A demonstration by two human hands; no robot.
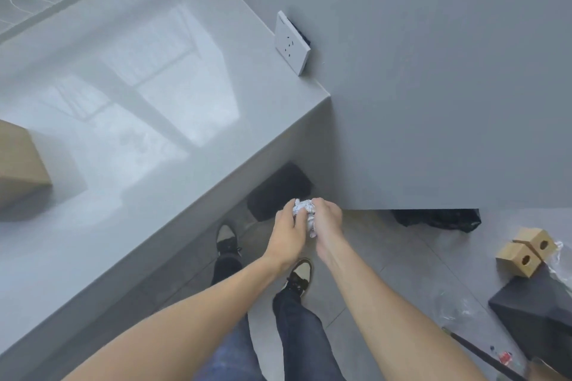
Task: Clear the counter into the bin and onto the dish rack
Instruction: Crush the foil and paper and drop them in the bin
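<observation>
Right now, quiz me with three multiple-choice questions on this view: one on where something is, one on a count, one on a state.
1. Where is the black bin?
A. on the counter
B. on the floor under the counter's edge
C. on the dish rack

2. How many small wooden blocks with a round hole lie on the floor?
A. two
B. four
C. none

3. What state is the paper in?
A. flat on the counter
B. folded in the bin
C. crumpled between both hands

Answers: 1 B, it sits below the counter corner. 2 A, a pair lies side by side. 3 C, left hand and right hand close round the wad.
</observation>
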